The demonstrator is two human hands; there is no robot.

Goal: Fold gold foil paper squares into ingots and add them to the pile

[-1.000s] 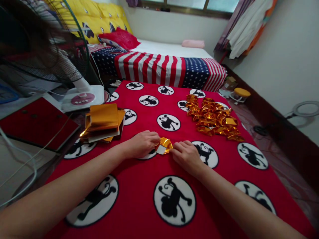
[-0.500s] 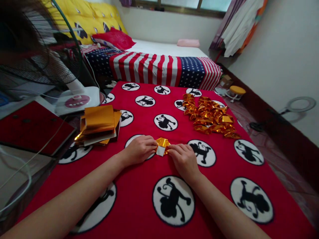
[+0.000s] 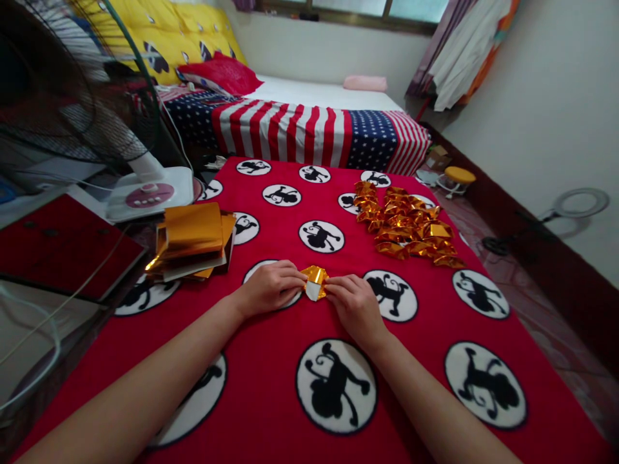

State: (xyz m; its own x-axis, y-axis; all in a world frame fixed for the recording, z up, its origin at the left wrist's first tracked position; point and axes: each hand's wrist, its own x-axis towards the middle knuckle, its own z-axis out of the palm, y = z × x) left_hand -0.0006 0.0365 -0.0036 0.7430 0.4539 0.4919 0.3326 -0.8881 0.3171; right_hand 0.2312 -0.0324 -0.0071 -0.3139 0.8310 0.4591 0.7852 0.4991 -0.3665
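Observation:
A small folded piece of gold paper [image 3: 316,282] with a white patch lies at the middle of the red cloth [image 3: 261,399]. My left hand [image 3: 271,287] pinches its left end, fingers closed. At its right end, my right hand [image 3: 354,306] has its fingertips pressed together on the paper. A stack of gold sheets [image 3: 193,232] rests on the cloth at the left. Several folded gold pieces [image 3: 406,225] sit in a group at the right, beyond my right hand.
On the left stand a fan [image 3: 149,187] and a dark red box [image 3: 62,238] with cables beside it. Behind the cloth is a bed [image 3: 309,132]. A yellow stool [image 3: 459,175] and a ring-shaped stand [image 3: 580,203] are at the right.
Both hands keep hold of the gold paper, which has changed shape slightly; its white patch looks a little tilted. The view has shifted very slightly.

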